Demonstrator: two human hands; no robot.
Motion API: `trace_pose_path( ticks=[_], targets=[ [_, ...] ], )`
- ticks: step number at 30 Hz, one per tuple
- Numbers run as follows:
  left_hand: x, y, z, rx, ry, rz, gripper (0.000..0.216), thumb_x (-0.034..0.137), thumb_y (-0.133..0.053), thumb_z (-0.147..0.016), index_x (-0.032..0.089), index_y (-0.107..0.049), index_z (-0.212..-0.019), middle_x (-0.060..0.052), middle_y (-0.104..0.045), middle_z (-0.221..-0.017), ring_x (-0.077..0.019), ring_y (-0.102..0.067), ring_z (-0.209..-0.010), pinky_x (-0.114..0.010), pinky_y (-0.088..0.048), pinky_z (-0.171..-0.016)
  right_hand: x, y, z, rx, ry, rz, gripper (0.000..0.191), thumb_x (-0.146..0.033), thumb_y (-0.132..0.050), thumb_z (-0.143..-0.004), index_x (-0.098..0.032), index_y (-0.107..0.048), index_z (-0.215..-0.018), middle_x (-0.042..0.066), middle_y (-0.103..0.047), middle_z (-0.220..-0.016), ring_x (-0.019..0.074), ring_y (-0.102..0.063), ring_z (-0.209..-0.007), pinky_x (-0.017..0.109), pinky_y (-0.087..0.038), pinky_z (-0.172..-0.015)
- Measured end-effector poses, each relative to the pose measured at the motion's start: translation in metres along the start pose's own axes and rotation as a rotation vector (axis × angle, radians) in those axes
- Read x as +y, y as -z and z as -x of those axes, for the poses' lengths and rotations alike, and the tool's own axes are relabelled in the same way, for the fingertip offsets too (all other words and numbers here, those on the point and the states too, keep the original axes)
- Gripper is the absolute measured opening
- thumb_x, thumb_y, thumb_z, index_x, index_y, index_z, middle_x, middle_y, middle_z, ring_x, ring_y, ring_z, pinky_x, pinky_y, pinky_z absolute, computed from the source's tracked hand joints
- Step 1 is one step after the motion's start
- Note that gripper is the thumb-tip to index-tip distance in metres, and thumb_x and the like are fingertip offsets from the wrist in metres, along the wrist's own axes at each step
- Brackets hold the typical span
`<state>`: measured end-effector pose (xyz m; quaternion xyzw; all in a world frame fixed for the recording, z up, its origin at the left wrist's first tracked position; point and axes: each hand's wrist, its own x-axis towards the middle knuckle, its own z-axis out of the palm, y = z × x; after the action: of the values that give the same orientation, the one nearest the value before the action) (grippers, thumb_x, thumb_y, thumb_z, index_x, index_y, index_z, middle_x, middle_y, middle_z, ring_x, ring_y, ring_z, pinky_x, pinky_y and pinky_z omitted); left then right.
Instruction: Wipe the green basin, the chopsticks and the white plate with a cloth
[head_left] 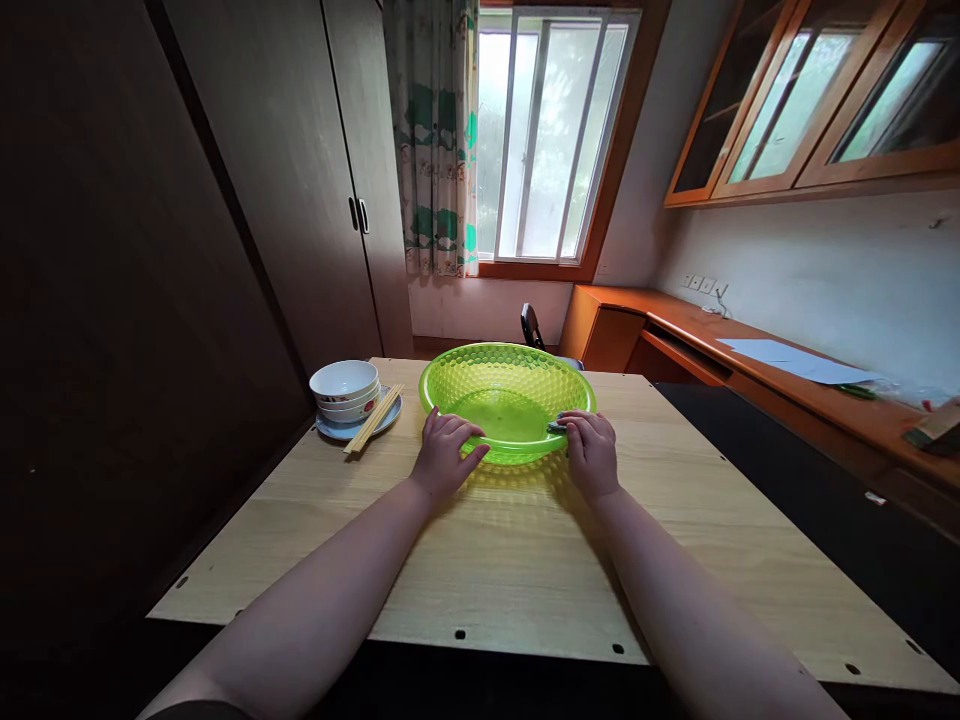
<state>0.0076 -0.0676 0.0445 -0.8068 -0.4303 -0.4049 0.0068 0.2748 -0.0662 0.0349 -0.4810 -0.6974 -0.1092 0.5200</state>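
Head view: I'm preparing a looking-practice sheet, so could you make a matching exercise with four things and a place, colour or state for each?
Column one
1. Basin
2. Chopsticks
3. Bowls
4. Right hand

Column two
A. Lying slantwise, near ends past the edge of the plate
B. At the near rim, with a greyish cloth-like item
C. See-through green
D. White, in a stack

Pairs: 1-C, 2-A, 3-D, 4-B
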Motion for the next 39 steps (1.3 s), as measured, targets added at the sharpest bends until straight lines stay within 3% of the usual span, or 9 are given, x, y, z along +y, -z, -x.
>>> trace_pose_path(
  ticks=[5, 13, 21, 28, 33, 39],
  targets=[
    [0.0, 0.0, 0.0, -0.002, 0.01, 0.011, 0.019, 0.04, -0.056, -0.089, 0.026, -0.068, -0.093, -0.003, -0.07, -0.095, -0.0226, -0.06, -0.104, -0.051, -0.021, -0.116, -0.005, 0.001, 0.0, -0.032, 0.08, -0.015, 0.026, -0.027, -0.043, -0.095, -0.024, -0.068, -0.087, 0.003, -0.073, -0.095, 0.0214, -0.064, -0.097, 0.043, -0.035, -0.101],
    [-0.001, 0.0, 0.0, 0.002, 0.004, 0.011, 0.019, 0.04, -0.055, -0.09, 0.026, -0.068, -0.092, -0.002, -0.07, -0.094, -0.0225, -0.06, -0.103, -0.051, -0.021, -0.116, 0.008, 0.0, -0.002, 0.014, -0.006, 0.055, 0.031, -0.029, -0.04, -0.097, -0.024, -0.068, -0.085, 0.003, -0.073, -0.096, 0.0232, -0.062, -0.103, 0.045, -0.032, -0.101],
    [-0.002, 0.0, 0.0, 0.013, 0.018, 0.019, 0.017, 0.038, -0.057, -0.089, 0.025, -0.067, -0.091, -0.003, -0.071, -0.099, -0.0238, -0.059, -0.11, -0.053, -0.02, -0.116, -0.005, 0.001, 0.001, -0.039, 0.068, -0.008, 0.028, -0.028, -0.041, -0.097, -0.025, -0.068, -0.09, 0.003, -0.073, -0.093, 0.0226, -0.062, -0.1, 0.046, -0.03, -0.105],
    [0.007, -0.001, 0.005, 0.087, -0.061, 0.007, 0.025, 0.032, -0.055, -0.09, 0.025, -0.062, -0.112, -0.004, -0.067, -0.12, -0.0245, -0.048, -0.129, -0.053, -0.015, -0.119, -0.016, 0.001, 0.004, -0.088, 0.105, 0.022, 0.025, -0.027, -0.042, -0.096, -0.025, -0.067, -0.096, 0.003, -0.072, -0.099, 0.0226, -0.061, -0.102, 0.046, -0.03, -0.107],
    [0.017, -0.002, 0.007, 0.023, -0.182, 0.001, 0.026, 0.034, -0.056, -0.09, 0.027, -0.064, -0.114, -0.002, -0.071, -0.115, -0.0237, -0.052, -0.125, -0.052, -0.012, -0.12, -0.029, 0.001, 0.006, -0.126, 0.161, 0.028, 0.023, -0.025, -0.043, -0.096, -0.025, -0.066, -0.103, 0.002, -0.072, -0.102, 0.0214, -0.06, -0.104, 0.045, -0.027, -0.109],
    [0.018, -0.006, 0.005, -0.011, -0.137, 0.025, 0.019, 0.03, -0.055, -0.092, 0.028, -0.067, -0.107, 0.001, -0.074, -0.104, -0.0219, -0.057, -0.12, -0.051, -0.014, -0.12, -0.024, -0.001, 0.005, -0.12, 0.145, 0.046, 0.024, -0.026, -0.042, -0.097, -0.025, -0.066, -0.1, 0.003, -0.072, -0.1, 0.0216, -0.06, -0.103, 0.044, -0.028, -0.108]
  ],
)
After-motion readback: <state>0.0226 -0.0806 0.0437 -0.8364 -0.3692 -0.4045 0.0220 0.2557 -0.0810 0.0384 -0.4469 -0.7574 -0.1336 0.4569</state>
